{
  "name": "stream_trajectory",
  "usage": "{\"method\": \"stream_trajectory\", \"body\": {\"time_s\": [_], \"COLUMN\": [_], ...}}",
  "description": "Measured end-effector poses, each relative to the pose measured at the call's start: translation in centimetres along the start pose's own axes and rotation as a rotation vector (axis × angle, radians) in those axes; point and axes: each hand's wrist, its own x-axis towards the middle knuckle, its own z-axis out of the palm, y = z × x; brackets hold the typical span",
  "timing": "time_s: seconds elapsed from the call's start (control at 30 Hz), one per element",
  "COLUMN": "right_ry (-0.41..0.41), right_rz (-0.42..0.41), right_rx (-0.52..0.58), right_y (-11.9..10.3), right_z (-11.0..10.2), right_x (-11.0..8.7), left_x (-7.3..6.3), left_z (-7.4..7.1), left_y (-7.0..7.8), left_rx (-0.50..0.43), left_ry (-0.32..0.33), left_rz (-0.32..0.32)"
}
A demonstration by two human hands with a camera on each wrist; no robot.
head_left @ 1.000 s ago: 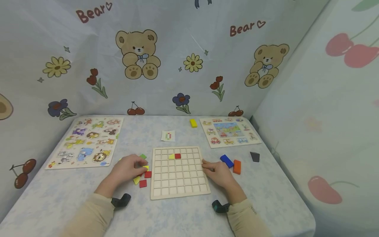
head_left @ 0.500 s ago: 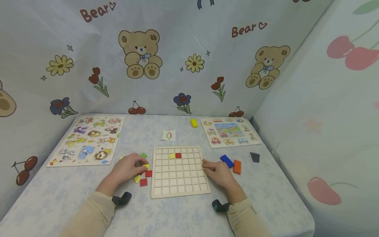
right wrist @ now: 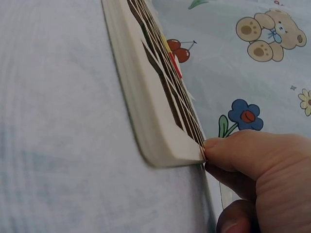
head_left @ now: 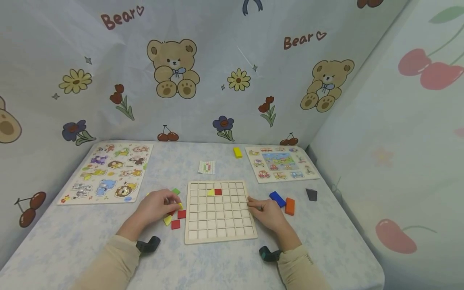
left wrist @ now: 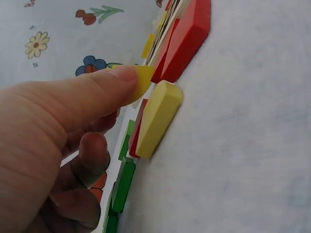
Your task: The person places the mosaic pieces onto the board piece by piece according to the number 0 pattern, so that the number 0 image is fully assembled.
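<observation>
The wooden grid board [head_left: 221, 217] lies flat in the middle of the table. A yellow tile [head_left: 211, 192] and a red tile [head_left: 218, 192] sit side by side in its upper cells. My left hand [head_left: 156, 205], left of the board, pinches a yellow tile [left wrist: 144, 80] with the thumb; the fingers behind it are partly hidden. Around that hand lie loose tiles: a red tile [head_left: 175, 224], a pale yellow tile [left wrist: 160, 119] with a curved edge, and several green tiles [left wrist: 124, 184]. My right hand [head_left: 267, 211] grips the board's right edge between thumb and fingers.
An animal puzzle board [head_left: 139, 193] lies at the left and a vehicle puzzle [head_left: 253, 173] at the back right. A pattern card [head_left: 207, 167] and a yellow block [head_left: 237, 152] lie behind the board. Blue [head_left: 277, 199], orange [head_left: 289, 206] and black [head_left: 311, 195] pieces lie right.
Both hands keep nearly the same places. The head view shifts slightly; the tiles and the board appear unmoved.
</observation>
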Motion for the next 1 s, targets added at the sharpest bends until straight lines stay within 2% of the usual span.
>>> {"method": "stream_trajectory", "body": {"time_s": [0.27, 0.43, 0.77, 1.0], "right_ry": [0.002, -0.003, 0.005, 0.004], "right_rz": [-0.008, 0.0, -0.002, -0.007], "right_rx": [0.021, 0.024, 0.014, 0.02], "right_y": [-0.1, -0.1, 0.1, 0.0], "right_z": [0.0, 0.0, 0.1, 0.0], "right_x": [0.0, 0.0, 0.0, 0.0], "left_x": [-0.4, -0.4, 0.1, 0.2], "left_z": [-0.4, -0.6, 0.0, 0.5], "left_y": [0.5, 0.6, 0.2, 0.0], "left_rx": [0.008, -0.061, -0.168, -0.26], "left_ry": [0.038, 0.055, 0.141, 0.15], "left_rz": [0.014, 0.002, 0.0, -0.013]}}
